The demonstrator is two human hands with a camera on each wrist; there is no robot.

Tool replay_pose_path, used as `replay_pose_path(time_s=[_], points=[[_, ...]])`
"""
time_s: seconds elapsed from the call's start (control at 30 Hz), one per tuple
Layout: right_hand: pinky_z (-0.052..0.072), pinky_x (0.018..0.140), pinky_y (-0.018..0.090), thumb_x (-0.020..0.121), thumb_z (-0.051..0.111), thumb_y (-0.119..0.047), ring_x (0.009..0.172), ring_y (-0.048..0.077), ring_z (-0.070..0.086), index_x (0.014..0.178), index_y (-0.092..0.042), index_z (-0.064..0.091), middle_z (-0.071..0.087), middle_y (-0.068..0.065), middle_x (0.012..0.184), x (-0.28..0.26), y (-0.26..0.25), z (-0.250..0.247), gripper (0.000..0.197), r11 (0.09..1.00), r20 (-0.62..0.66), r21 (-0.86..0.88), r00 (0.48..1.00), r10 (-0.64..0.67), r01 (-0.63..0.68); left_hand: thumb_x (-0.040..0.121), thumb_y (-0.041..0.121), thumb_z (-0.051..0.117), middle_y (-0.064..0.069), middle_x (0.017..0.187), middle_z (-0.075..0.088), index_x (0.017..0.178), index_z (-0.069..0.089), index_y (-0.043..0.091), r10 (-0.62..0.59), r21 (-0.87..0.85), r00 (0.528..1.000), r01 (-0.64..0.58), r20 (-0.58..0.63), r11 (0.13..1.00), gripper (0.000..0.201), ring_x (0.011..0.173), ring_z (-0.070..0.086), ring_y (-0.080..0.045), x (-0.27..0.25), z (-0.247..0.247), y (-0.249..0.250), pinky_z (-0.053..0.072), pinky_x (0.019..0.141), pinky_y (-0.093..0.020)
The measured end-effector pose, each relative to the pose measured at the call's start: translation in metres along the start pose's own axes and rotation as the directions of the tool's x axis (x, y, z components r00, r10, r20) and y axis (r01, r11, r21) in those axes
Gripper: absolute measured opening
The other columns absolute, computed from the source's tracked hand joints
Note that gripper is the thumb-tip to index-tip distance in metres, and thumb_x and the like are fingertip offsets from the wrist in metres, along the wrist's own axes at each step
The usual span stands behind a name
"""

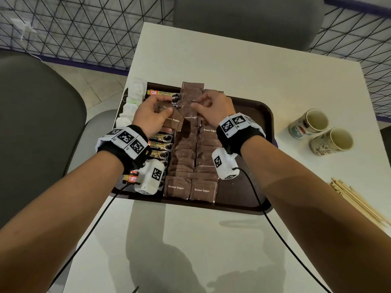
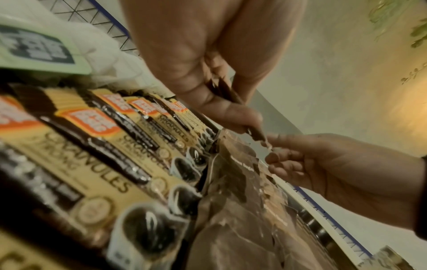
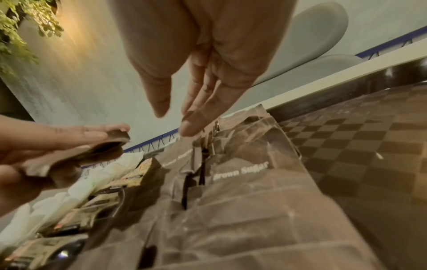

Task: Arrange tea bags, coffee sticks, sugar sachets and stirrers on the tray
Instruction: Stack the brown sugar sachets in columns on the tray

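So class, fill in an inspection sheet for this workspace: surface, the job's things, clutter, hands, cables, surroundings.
Surface: white table bearing a dark tray.
Job's things: brown sugar sachets in two rows, coffee sticks beside them, white tea bags at the tray's left edge; wooden stirrers off the tray.
Clutter: two paper cups.
Hands: left hand holds spare sachets; right hand open, fingertips over the rows.
Cables: black cables from the wrist cameras.
Surroundings: grey chairs, wire fence.
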State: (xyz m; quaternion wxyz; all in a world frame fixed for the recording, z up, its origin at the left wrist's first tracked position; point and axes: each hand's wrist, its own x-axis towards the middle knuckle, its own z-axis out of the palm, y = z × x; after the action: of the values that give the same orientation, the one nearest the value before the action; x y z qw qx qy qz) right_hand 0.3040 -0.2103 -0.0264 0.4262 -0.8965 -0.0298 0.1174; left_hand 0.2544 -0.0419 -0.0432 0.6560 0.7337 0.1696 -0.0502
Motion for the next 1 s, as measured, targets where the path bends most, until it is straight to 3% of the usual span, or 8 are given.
replay_pose_path(time_s=[0.1,0.23,0.43,0.53,0.6,0.77,0.9,1.0], points=[[0.056,0.059,0.025,0.082,0.067,-0.047,0.058,0.011,0.066,0.088,-0.017,0.066,0.068,0.001,0.076,-0.007,-0.007,0.0,0.031,1.0,0.179,0.019,0.984,-0.002,-0.002,0.093,0.004,0.057,-0.005,0.103,0.059,0.112,0.049,0.019,0.006,-0.046,1.0,-0.005,0.009,0.999,0.026,0.074,0.065,-0.016,-0.003,0.003,0.0,0.054,0.046,-0.021],[0.059,0.071,0.031,0.081,0.072,-0.034,0.062,0.015,0.067,0.076,-0.02,0.065,0.066,-0.001,0.074,-0.01,-0.008,0.002,0.016,0.999,0.312,0.053,0.95,-0.009,-0.008,0.091,0.004,0.06,-0.013,0.106,0.056,0.108,0.044,0.02,0.018,-0.109,1.0,-0.017,0.01,0.994,0.029,0.07,0.064,-0.016,-0.009,0.007,0.003,0.055,0.047,-0.022],[0.058,0.07,0.031,0.082,0.072,-0.017,0.059,0.014,0.063,0.073,-0.017,0.059,0.064,0.003,0.073,-0.011,-0.009,0.0,0.016,0.973,0.261,0.217,0.965,0.024,-0.083,0.093,0.013,0.059,-0.003,0.112,0.054,0.106,0.047,0.022,0.044,-0.096,0.999,-0.044,0.001,0.994,0.02,0.076,0.064,-0.01,-0.017,0.005,0.006,0.059,0.054,-0.03],[0.052,0.052,0.019,0.082,0.07,-0.006,0.048,0.005,0.059,0.076,-0.014,0.057,0.061,0.005,0.07,-0.011,-0.009,-0.005,0.017,0.926,0.252,0.359,0.967,0.023,-0.116,0.092,0.015,0.06,-0.008,0.118,0.056,0.098,0.053,0.029,0.043,-0.083,0.999,-0.041,0.032,0.996,0.017,0.079,0.065,-0.015,-0.019,0.003,0.005,0.059,0.052,-0.029],[0.048,0.047,0.016,0.082,0.068,-0.001,0.046,0.001,0.056,0.081,-0.015,0.058,0.059,0.004,0.07,-0.012,-0.01,-0.008,0.017,0.922,0.244,0.377,0.97,-0.003,-0.092,0.092,0.016,0.06,-0.011,0.118,0.056,0.093,0.056,0.03,0.023,-0.09,0.999,-0.019,0.045,0.996,0.015,0.075,0.064,-0.017,-0.02,0.002,0.006,0.057,0.048,-0.026],[0.047,0.051,0.013,0.078,0.072,0.001,0.054,-0.001,0.058,0.09,-0.01,0.065,0.06,0.001,0.073,-0.011,-0.009,-0.009,0.018,0.943,0.194,0.33,0.981,-0.024,-0.042,0.093,0.013,0.06,-0.013,0.111,0.058,0.091,0.056,0.027,0.008,-0.052,1.0,-0.006,0.028,0.999,0.014,0.062,0.064,-0.011,-0.019,0.0,0.006,0.053,0.044,-0.02],[0.057,0.068,0.026,0.077,0.071,0.003,0.074,0.017,0.065,0.083,-0.015,0.069,0.063,0.006,0.079,-0.006,0.002,-0.005,0.019,0.961,0.028,0.267,0.997,0.066,-0.071,0.094,0.008,0.056,-0.01,0.106,0.059,0.099,0.058,0.021,0.009,-0.027,1.0,-0.01,-0.024,1.0,0.014,0.053,0.064,-0.007,-0.016,-0.004,0.003,0.052,0.044,-0.019],[0.058,0.069,0.021,0.082,0.068,0.002,0.066,0.008,0.062,0.097,-0.007,0.072,0.061,-0.004,0.073,-0.006,0.006,-0.005,0.019,0.988,0.012,0.137,0.998,0.068,-0.069,0.095,0.006,0.054,-0.002,0.096,0.058,0.106,0.056,0.016,0.0,-0.025,0.999,-0.001,-0.042,1.0,0.016,0.055,0.065,-0.006,-0.016,-0.007,0.002,0.052,0.045,-0.018]])
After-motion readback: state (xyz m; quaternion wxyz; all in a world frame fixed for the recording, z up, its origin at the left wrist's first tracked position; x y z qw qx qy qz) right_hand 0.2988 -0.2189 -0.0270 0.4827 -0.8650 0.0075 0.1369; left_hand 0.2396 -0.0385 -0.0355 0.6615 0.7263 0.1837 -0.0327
